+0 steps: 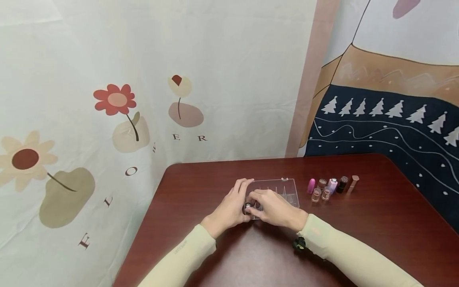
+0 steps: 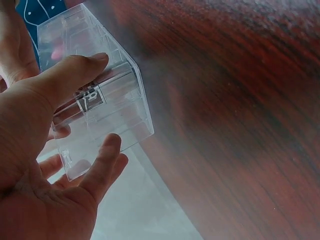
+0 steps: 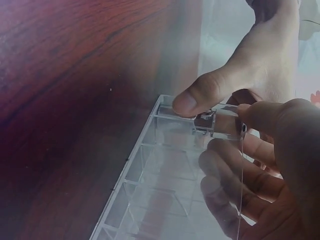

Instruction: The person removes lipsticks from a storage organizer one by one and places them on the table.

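Observation:
A clear plastic compartment box (image 1: 291,199) lies on the table, its clear lid (image 1: 276,184) raised at the back. My left hand (image 1: 231,205) grips the box's left end; its thumb (image 2: 75,70) presses along the side, the other fingers behind the clear plastic. My right hand (image 1: 270,207) reaches over the front left of the box. It pinches a small clear tube with a dark, pale-marked section (image 3: 205,120), at the end compartments. In the left wrist view the tube (image 2: 91,99) shows under the left thumb. Its exact kind cannot be told.
Right of the box stand several small cosmetics: a pink tube (image 1: 311,186), clear little bottles (image 1: 316,195), a lilac bottle (image 1: 332,185), a black bottle (image 1: 342,185) and a rose-gold lipstick tube (image 1: 353,183). The dark red wooden table (image 1: 201,183) meets a printed curtain (image 1: 233,79) behind.

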A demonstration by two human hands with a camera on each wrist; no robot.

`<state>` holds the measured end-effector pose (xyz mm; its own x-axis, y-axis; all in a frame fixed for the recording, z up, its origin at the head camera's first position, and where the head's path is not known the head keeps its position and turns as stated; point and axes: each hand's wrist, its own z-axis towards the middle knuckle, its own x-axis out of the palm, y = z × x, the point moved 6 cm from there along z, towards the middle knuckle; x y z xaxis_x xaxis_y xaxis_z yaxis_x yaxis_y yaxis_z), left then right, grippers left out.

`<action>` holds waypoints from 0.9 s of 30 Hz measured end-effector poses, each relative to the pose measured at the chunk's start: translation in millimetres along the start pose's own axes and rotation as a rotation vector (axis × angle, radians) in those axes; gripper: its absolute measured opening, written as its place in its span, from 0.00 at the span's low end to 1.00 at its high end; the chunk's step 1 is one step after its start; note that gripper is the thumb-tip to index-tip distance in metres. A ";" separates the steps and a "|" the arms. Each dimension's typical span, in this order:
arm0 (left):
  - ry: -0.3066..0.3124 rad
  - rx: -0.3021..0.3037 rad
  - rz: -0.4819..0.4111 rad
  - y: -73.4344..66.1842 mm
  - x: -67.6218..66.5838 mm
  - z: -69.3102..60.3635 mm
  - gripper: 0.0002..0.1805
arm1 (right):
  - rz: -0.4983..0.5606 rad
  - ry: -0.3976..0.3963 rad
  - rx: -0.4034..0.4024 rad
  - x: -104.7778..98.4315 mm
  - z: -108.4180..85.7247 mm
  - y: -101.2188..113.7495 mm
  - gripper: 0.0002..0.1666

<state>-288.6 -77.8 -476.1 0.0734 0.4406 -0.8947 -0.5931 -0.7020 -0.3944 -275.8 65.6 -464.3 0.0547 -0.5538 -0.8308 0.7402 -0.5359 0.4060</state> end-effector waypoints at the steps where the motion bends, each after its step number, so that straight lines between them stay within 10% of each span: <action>1: -0.001 0.002 -0.001 -0.1 -0.2 -0.3 0.68 | 0.000 0.000 -0.002 -0.4 0.3 0.2 0.07; 27: -0.004 -0.003 -0.005 -1.2 -1.0 -0.1 0.68 | 0.070 0.018 0.013 -7.8 6.4 -0.1 0.05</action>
<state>-287.9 -77.5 -474.7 0.0734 0.4462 -0.8919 -0.5903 -0.7014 -0.3995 -280.6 65.9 -455.4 0.1183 -0.5792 -0.8066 0.7254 -0.5043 0.4685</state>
